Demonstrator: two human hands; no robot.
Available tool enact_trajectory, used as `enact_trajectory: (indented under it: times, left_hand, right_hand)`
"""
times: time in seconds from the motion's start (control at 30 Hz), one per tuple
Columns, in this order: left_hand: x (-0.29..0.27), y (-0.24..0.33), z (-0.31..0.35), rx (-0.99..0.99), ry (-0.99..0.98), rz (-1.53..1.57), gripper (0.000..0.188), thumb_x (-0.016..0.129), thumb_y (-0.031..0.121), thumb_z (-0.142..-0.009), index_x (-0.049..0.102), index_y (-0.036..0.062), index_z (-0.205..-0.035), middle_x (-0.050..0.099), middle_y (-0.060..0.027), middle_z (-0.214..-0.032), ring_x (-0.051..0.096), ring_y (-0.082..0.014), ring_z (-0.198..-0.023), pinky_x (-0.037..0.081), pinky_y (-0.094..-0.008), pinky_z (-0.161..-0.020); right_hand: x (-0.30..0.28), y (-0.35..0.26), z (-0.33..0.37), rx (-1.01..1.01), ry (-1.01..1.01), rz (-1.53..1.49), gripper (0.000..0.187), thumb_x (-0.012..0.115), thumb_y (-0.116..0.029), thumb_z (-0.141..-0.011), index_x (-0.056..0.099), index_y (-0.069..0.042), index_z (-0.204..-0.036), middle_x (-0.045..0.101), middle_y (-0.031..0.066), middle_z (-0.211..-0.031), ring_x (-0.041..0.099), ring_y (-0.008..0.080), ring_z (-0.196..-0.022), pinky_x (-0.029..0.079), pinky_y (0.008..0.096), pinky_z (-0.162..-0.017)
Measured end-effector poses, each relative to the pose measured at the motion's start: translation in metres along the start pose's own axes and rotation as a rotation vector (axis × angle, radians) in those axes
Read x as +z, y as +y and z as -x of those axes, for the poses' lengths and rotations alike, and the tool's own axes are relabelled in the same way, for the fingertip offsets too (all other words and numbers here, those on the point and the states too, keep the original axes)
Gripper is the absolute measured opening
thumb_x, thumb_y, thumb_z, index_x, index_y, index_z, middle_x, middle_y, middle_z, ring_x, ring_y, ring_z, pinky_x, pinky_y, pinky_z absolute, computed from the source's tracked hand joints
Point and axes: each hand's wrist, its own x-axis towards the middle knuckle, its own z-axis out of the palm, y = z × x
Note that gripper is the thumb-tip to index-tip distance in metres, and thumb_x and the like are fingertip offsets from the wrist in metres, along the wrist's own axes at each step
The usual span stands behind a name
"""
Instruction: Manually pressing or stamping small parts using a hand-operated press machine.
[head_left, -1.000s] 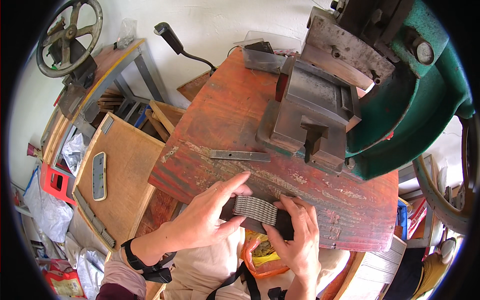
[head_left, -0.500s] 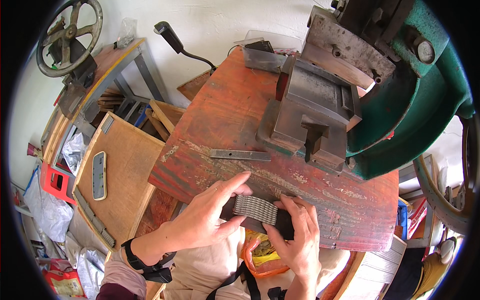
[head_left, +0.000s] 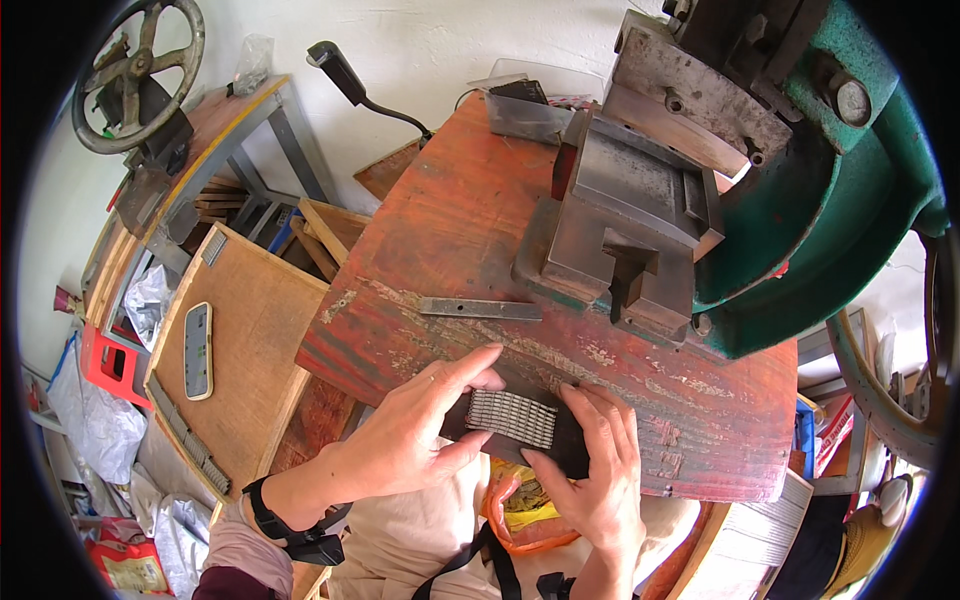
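Note:
A small block of narrow grey metal segments in rows (head_left: 512, 418), like short chain strips side by side, lies on a dark flat plate (head_left: 570, 452) at the table's near edge. My left hand (head_left: 410, 425) is closed round the block's left end, thumb at its near corner and fingers at its far corner. Beside the right end, my right hand (head_left: 603, 465) has thumb and fingers apart, over the dark plate, with a small gap to the block. A flat metal bar with a hole (head_left: 480, 309) lies beyond my hands.
A green press (head_left: 800, 260) with a heavy steel die block (head_left: 640, 190) stands at the right on the worn red table (head_left: 440, 215). At the left, a wooden tray (head_left: 250, 310) holds a long oval piece (head_left: 199, 350) and rows of segments. An orange bag (head_left: 520, 520) hangs below the edge.
My right thumb and fingers have moved slightly apart and away from the block's right end. The block, bowed before, now lies flatter. My left hand has stayed in place.

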Motion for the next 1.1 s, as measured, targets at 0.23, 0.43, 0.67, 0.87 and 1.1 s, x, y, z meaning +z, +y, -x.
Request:
enact_trajectory:
  times: [0.23,0.43,0.67,0.87,1.1]
  left_hand:
    - [0.0,0.0,0.0,0.009,0.004,-0.005,0.079,0.073,0.001,-0.073,0.031,0.0012,-0.141,0.058,-0.0134,-0.115,0.058,-0.025,-0.107,0.045,-0.0355,-0.094]
    - [0.0,-0.001,0.001,0.014,0.006,-0.009,0.078,0.073,0.002,-0.074,0.032,0.001,-0.14,0.059,-0.013,-0.115,0.058,-0.0249,-0.106,0.046,-0.035,-0.093]
    - [-0.002,0.003,-0.002,0.03,0.004,-0.065,0.074,0.072,0.0,-0.074,0.035,0.0007,-0.138,0.059,-0.0126,-0.113,0.058,-0.0258,-0.103,0.046,-0.0352,-0.091]
    - [-0.001,0.002,-0.008,0.178,0.011,-0.069,0.075,0.07,-0.003,-0.073,0.033,0.0006,-0.139,0.053,-0.0154,-0.118,0.055,-0.0267,-0.105,0.045,-0.0355,-0.09]
    - [-0.017,0.035,-0.083,0.407,0.234,0.166,0.095,0.065,-0.011,-0.073,0.009,0.0065,-0.147,0.028,-0.0172,-0.14,0.053,-0.0232,-0.11,0.043,-0.0392,-0.094]
  right_hand:
    - [-0.002,0.002,0.001,-0.028,-0.026,-0.001,0.062,0.076,-0.009,-0.07,0.05,0.001,-0.126,0.056,0.0185,-0.115,0.051,0.0355,-0.112,0.043,0.0431,-0.094]
    - [-0.001,0.002,0.001,-0.031,-0.044,0.004,0.061,0.076,-0.009,-0.07,0.051,0.001,-0.125,0.056,0.0181,-0.115,0.051,0.0357,-0.112,0.043,0.0426,-0.094]
    - [0.002,0.003,-0.003,-0.042,-0.026,-0.017,0.058,0.075,-0.012,-0.072,0.052,0.0,-0.124,0.062,0.0161,-0.106,0.053,0.0314,-0.11,0.044,0.0414,-0.092]
    - [-0.002,0.001,0.0,-0.019,0.033,-0.101,0.054,0.075,-0.008,-0.072,0.054,0.002,-0.121,0.06,0.0171,-0.109,0.053,0.0326,-0.109,0.044,0.0416,-0.092]
    - [-0.054,-0.012,-0.057,-0.121,0.325,-0.121,0.082,0.071,-0.004,-0.075,0.022,0.007,-0.141,0.059,0.0162,-0.113,0.05,0.0325,-0.112,0.043,0.0415,-0.094]
